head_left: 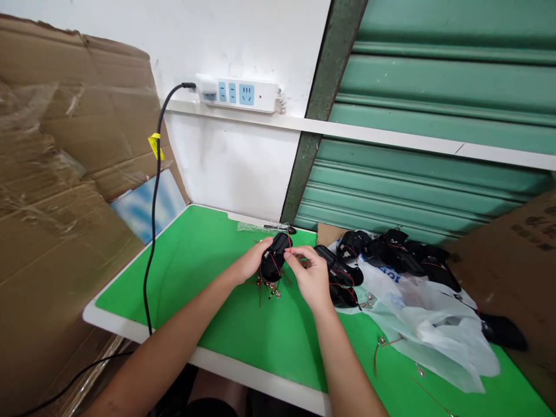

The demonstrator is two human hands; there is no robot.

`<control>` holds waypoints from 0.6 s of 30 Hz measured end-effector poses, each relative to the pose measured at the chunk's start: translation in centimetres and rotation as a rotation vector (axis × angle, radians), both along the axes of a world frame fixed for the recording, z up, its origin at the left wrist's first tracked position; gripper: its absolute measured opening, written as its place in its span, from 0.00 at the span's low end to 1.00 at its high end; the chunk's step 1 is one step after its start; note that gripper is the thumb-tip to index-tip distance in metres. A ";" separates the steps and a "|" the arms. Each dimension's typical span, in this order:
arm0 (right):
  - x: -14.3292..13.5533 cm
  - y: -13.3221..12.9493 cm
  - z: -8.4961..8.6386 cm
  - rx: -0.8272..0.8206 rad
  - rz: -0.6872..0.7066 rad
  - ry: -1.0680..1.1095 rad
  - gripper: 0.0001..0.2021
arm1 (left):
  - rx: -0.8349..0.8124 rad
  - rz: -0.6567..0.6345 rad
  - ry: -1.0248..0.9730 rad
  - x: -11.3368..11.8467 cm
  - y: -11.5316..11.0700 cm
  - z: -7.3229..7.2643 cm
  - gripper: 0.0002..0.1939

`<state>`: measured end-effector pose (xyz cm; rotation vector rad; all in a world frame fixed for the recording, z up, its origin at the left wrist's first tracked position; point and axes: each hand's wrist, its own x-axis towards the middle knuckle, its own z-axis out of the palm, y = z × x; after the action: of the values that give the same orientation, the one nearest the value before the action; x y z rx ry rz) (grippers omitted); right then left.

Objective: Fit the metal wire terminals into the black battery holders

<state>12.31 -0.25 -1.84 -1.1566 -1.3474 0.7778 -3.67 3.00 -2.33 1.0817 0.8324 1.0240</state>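
Observation:
A black plastic housing point(271, 267) with a red wire point(289, 236) on it is held just above the green table mat. My left hand point(251, 263) grips the housing by its left side, the thumb near the top. At its right edge, my right hand point(311, 274) is closed in a pinch on the red wire. Beneath the housing lies a small heap of metal parts with wire leads point(273, 289). Close to my right hand, more black housings point(341, 272) with red wires sit at the edge of a white plastic bag point(417, 313).
Further black housings point(399, 252) are piled on the bag. Loose wired parts point(381, 341) lie at the right front. A black cable point(153, 214) hangs from the power strip point(247, 94) across the table's left side. Cardboard point(65, 191) stands at left; a green shutter point(434, 87) is behind.

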 end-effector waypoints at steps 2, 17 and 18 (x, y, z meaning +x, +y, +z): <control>0.0 0.0 -0.1 0.014 0.017 -0.032 0.08 | -0.012 -0.014 -0.017 0.1 0.0 0.0 0.14; -0.5 -0.1 -0.3 0.028 -0.007 -0.023 0.09 | 0.078 0.039 0.069 -0.1 0.1 -0.4 0.15; -0.5 -0.1 -0.3 0.027 -0.007 -0.025 0.09 | 0.075 0.038 0.066 -0.1 0.0 -0.4 0.15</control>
<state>11.78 -0.37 -2.11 -1.1526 -1.3699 0.7401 -3.78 3.04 -2.69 1.1725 0.8758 1.0635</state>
